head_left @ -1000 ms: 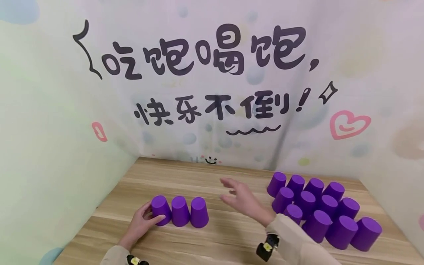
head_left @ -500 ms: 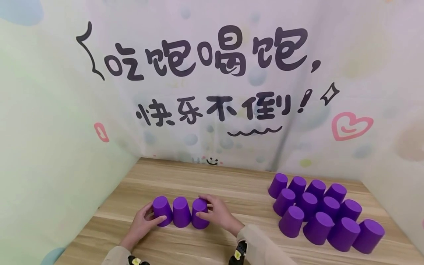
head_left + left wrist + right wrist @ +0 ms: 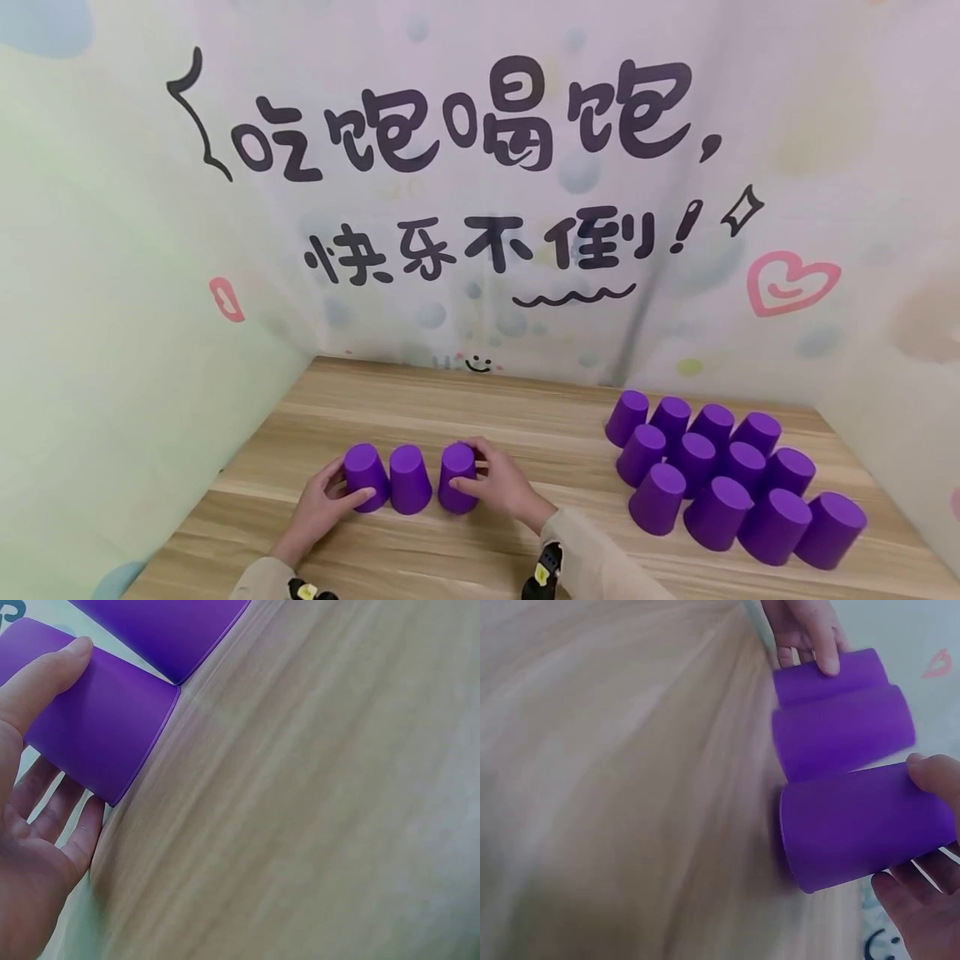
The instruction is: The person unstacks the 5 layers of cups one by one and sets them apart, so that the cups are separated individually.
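Left hand (image 3: 318, 510): grip wrapped round the left cup (image 3: 365, 477), thumb on the near wall, fingers curled behind.
Right hand (image 3: 501, 490): grip wrapped round the right cup (image 3: 457, 478), thumb on the near side, fingers over the far side and top.
Left cup: smooth matte purple plastic, tapered cone shape, upside down with the wide rim on the counter (image 3: 480, 533); first in a row of three.
Middle cup (image 3: 409, 478): same purple tapered shape, upside down, between the two grips, rim touching the left cup's rim in the left wrist view; untouched by either hand.
Right cup: same shape and finish, tipped slightly away from the middle cup, narrow gap at the tops; wide rim toward the counter.
Cluster of cups (image 3: 731, 479): a dozen or so identical purple cups, upside down, packed in rows, well apart from the right grip, on its outer side.
Counter: pale wood-grain surface with long streaks, flat and matte.
Backdrop (image 3: 480, 208): soft printed sheet beyond both grips, pastel blobs, bold black brush characters, a pink heart outline.
Sleeves (image 3: 600, 562): beige cloth at both wrists, dark wrist-worn bands.
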Tool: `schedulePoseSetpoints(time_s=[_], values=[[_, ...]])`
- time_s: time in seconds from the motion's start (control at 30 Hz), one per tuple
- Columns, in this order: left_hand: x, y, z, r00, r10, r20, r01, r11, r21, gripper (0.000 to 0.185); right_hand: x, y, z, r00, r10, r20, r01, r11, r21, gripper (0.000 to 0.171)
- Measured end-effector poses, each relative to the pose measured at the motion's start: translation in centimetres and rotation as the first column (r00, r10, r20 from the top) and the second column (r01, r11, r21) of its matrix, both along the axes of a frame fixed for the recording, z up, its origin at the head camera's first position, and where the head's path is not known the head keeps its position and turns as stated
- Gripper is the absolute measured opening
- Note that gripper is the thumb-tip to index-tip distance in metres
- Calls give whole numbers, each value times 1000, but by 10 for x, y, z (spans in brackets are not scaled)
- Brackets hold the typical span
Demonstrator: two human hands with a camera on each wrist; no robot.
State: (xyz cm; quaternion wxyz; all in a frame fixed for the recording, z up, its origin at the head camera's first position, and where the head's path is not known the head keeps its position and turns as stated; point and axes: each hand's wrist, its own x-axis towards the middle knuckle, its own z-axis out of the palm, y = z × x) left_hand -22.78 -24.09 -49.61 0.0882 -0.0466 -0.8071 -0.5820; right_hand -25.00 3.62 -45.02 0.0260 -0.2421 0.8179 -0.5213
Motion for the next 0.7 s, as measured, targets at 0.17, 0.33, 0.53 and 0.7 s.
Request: schedulePoseSetpoints(time_s=[0.17, 0.33, 0.53, 0.7], values=[[1, 0, 1, 1000, 5, 3, -5, 1000, -12, 63, -13, 19, 11, 995, -73, -73, 73, 997, -9, 53], [0, -1, 2, 1000, 13, 7, -13, 1000, -22, 62, -27, 44, 17, 968, -229, -106, 228, 973, -19, 51], [0, 0, 2, 1000, 9, 6, -8, 1000, -15, 62, -42, 76, 16, 885, -455, -93, 458, 889, 6, 51], [1, 1, 3, 1000, 4, 9, -4, 1000, -8, 62, -49, 95, 16, 828, -559, -46, 559, 829, 7, 54]])
